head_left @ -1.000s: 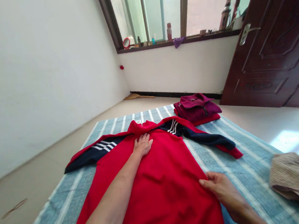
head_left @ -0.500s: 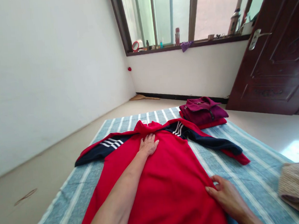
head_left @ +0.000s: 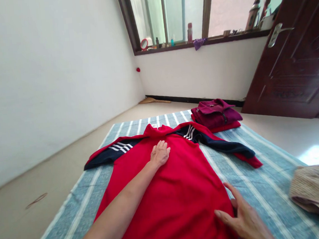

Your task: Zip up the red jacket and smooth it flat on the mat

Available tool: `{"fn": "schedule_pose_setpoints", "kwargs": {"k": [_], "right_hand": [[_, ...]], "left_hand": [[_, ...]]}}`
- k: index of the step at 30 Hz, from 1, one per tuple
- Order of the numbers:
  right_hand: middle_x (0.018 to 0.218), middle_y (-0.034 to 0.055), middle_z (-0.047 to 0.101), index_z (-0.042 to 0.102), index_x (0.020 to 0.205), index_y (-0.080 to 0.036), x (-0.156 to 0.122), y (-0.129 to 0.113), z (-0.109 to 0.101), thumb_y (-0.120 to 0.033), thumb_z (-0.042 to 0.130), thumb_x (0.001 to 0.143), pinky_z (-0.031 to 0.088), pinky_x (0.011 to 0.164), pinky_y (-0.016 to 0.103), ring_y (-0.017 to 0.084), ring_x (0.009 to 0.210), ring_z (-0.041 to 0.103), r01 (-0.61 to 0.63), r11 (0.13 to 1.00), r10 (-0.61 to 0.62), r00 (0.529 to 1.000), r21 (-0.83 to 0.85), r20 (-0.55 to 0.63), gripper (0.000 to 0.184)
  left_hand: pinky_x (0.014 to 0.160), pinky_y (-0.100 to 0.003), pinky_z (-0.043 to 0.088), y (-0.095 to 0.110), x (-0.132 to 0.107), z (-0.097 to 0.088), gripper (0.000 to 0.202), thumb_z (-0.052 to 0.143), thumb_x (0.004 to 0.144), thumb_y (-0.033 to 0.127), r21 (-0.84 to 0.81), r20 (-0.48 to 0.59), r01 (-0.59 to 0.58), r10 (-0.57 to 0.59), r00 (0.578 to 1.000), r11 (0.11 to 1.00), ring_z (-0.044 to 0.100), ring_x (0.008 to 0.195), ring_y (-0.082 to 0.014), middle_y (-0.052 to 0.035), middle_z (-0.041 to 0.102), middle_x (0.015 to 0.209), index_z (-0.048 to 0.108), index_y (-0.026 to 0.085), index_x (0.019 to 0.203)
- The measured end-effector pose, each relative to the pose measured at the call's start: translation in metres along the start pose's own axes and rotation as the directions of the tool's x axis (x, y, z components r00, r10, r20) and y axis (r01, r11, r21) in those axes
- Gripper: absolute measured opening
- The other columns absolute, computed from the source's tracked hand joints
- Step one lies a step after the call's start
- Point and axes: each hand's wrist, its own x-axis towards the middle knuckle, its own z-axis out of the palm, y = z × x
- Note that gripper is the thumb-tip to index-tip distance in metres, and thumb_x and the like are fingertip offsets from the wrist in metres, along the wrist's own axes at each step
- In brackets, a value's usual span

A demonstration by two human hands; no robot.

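Note:
A red jacket (head_left: 177, 177) with navy sleeves and white stripes lies spread on the blue striped bed cover (head_left: 80, 203), collar at the far end. My left hand (head_left: 160, 153) rests flat on its upper middle, below the collar. At the jacket's right side edge is my right hand (head_left: 243, 214), thumb over the red cloth and index finger stretched apart from it; its other fingers are partly hidden. The cloth is wrinkled near the bottom of the view.
Folded maroon and red clothes (head_left: 216, 115) are stacked at the far right corner of the bed. A beige knitted garment (head_left: 317, 191) lies at the right edge. Beyond are a dark red door (head_left: 291, 76) and a windowsill (head_left: 176, 47) with bottles and small items.
My right hand has moved slightly down the side edge, its thumb and index finger now wider apart. More wrinkles show in the lower cloth. My left hand stays on the upper jacket.

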Motion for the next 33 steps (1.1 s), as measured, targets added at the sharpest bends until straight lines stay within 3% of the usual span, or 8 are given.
{"fn": "schedule_pose_setpoints", "kwargs": {"k": [3, 6, 9, 13, 19, 22, 25, 33], "right_hand": [[0.098, 0.0045, 0.069, 0.030, 0.141, -0.020, -0.006, 0.001, 0.002, -0.040, 0.062, 0.068, 0.049, 0.077, 0.031, 0.026, 0.091, 0.065, 0.003, 0.999, -0.002, 1.000, 0.052, -0.024, 0.082], [0.093, 0.0044, 0.070, 0.035, 0.137, -0.019, -0.010, -0.003, 0.004, -0.036, 0.061, 0.067, 0.050, 0.070, 0.031, 0.025, 0.082, 0.066, -0.007, 0.984, 0.009, 1.000, 0.181, -0.010, 0.077], [0.078, 0.0012, 0.070, 0.034, 0.135, -0.019, -0.013, -0.009, 0.005, -0.035, 0.063, 0.066, 0.049, 0.060, 0.030, 0.021, 0.064, 0.064, -0.066, 0.904, 0.050, 0.998, 0.422, 0.049, 0.077], [0.068, -0.0016, 0.069, 0.031, 0.135, -0.019, -0.015, -0.012, 0.007, -0.031, 0.070, 0.059, 0.050, 0.059, 0.031, 0.021, 0.059, 0.064, -0.107, 0.781, 0.097, 0.994, 0.616, 0.050, 0.086], [0.073, 0.0014, 0.070, 0.035, 0.129, -0.018, -0.012, -0.005, 0.006, -0.035, 0.073, 0.061, 0.052, 0.061, 0.032, 0.024, 0.067, 0.067, -0.159, 0.764, 0.138, 0.987, 0.625, 0.082, 0.081], [0.076, 0.0032, 0.071, 0.043, 0.120, -0.018, -0.013, -0.003, 0.004, -0.042, 0.069, 0.066, 0.050, 0.050, 0.028, 0.023, 0.062, 0.067, -0.182, 0.827, 0.129, 0.982, 0.533, 0.135, 0.064], [0.076, 0.0024, 0.071, 0.047, 0.116, -0.018, -0.016, -0.004, 0.002, -0.040, 0.068, 0.068, 0.051, 0.053, 0.028, 0.022, 0.064, 0.067, -0.131, 0.889, 0.075, 0.987, 0.439, 0.142, 0.057], [0.074, 0.0019, 0.071, 0.044, 0.119, -0.019, -0.018, 0.004, -0.001, -0.029, 0.072, 0.064, 0.050, 0.059, 0.028, 0.021, 0.066, 0.067, -0.210, 0.778, 0.097, 0.971, 0.592, 0.217, 0.063]], "left_hand": [[0.111, -0.038, 0.022, 0.007, -0.017, 0.005, 0.050, 0.029, 0.094, 0.043, -0.020, 0.080, -0.015, 0.017, 0.997, 1.000, 0.023, 0.139, -0.0197, -0.0085, 0.032, 0.149, 0.038, 0.018, 0.136], [0.113, -0.041, 0.017, 0.013, -0.026, 0.009, 0.058, 0.025, 0.093, 0.049, -0.030, 0.135, -0.029, 0.032, 0.990, 0.999, 0.015, 0.141, -0.0206, -0.0091, 0.023, 0.153, 0.032, 0.016, 0.141], [0.113, -0.043, 0.014, 0.015, -0.027, 0.009, 0.062, 0.023, 0.093, 0.051, -0.026, 0.154, -0.029, 0.032, 0.988, 0.999, 0.011, 0.142, -0.0211, -0.0088, 0.019, 0.154, 0.029, 0.015, 0.143], [0.113, -0.045, 0.015, 0.018, -0.027, 0.005, 0.061, 0.024, 0.093, 0.051, -0.013, 0.147, -0.032, 0.034, 0.989, 0.999, 0.013, 0.142, -0.0217, -0.0088, 0.021, 0.153, 0.030, 0.016, 0.142], [0.114, -0.042, 0.014, 0.031, -0.044, -0.005, 0.052, 0.024, 0.094, 0.043, -0.007, 0.124, -0.060, 0.061, 0.990, 0.998, 0.017, 0.141, -0.0193, -0.0090, 0.028, 0.151, 0.039, 0.016, 0.137], [0.111, -0.040, 0.024, 0.039, -0.055, -0.005, 0.053, 0.024, 0.094, 0.043, -0.031, 0.175, -0.066, 0.071, 0.982, 0.997, 0.023, 0.139, -0.0199, -0.0099, 0.031, 0.149, 0.038, 0.015, 0.137], [0.113, -0.042, 0.018, 0.044, -0.062, -0.003, 0.057, 0.026, 0.094, 0.045, -0.044, 0.199, -0.073, 0.080, 0.977, 0.996, 0.017, 0.141, -0.0201, -0.0091, 0.023, 0.153, 0.032, 0.014, 0.141], [0.113, -0.047, 0.013, 0.046, -0.064, 0.000, 0.066, 0.020, 0.091, 0.055, -0.058, 0.224, -0.063, 0.075, 0.972, 0.996, 0.008, 0.142, -0.0217, -0.0083, 0.015, 0.155, 0.024, 0.015, 0.145]]}}
